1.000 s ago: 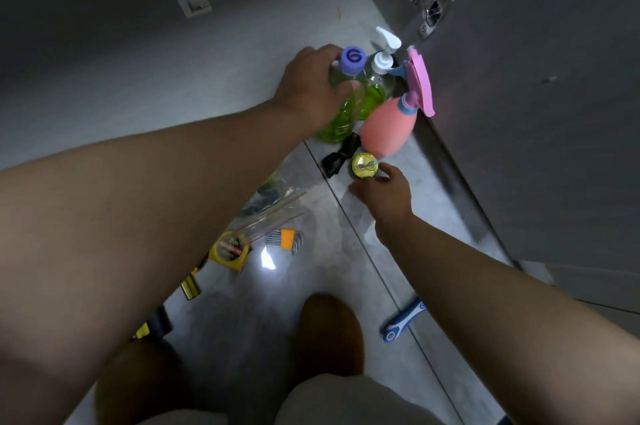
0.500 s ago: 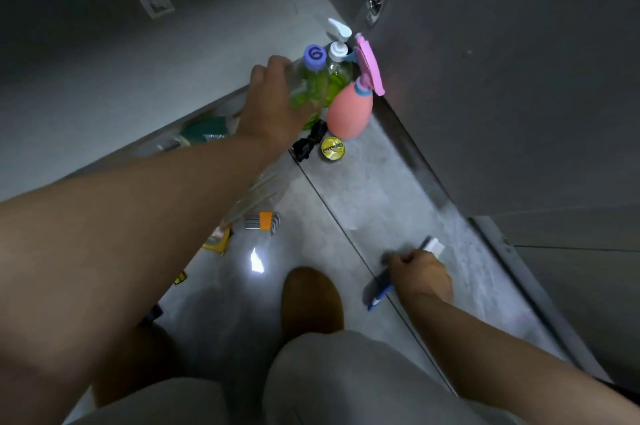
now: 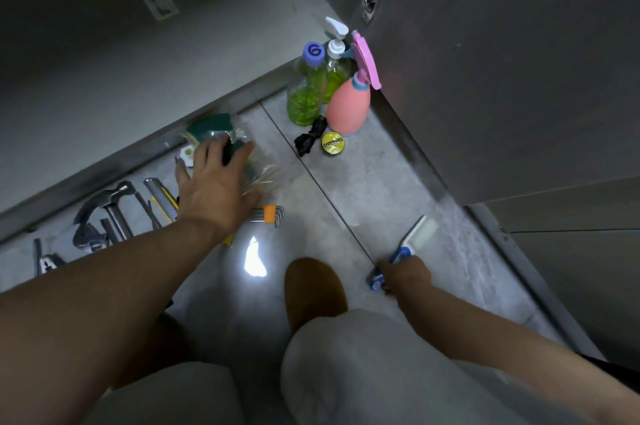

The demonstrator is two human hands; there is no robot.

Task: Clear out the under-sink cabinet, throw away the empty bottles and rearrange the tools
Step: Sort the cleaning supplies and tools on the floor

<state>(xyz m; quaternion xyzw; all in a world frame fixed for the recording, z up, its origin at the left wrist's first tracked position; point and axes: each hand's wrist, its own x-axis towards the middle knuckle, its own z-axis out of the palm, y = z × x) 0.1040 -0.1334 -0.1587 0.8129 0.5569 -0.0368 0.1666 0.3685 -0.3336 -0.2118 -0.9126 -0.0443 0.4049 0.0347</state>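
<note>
Three bottles stand together by the open cabinet door: a green bottle with a purple cap, a green pump bottle behind it, and a pink spray bottle. A small yellow tin and a black object lie in front of them. My left hand is spread flat over a clear plastic bag holding green sponges. My right hand grips the handle of a blue and white brush lying on the floor.
Tools lie along the cabinet base at left: a hammer, a utility knife, a wrench and a hex key set in an orange holder. The open cabinet door stands at right. My knees fill the bottom.
My left hand let go of the purple-capped bottle and moved left and down onto the sponge bag. My right hand left the yellow tin and took hold of the brush.
</note>
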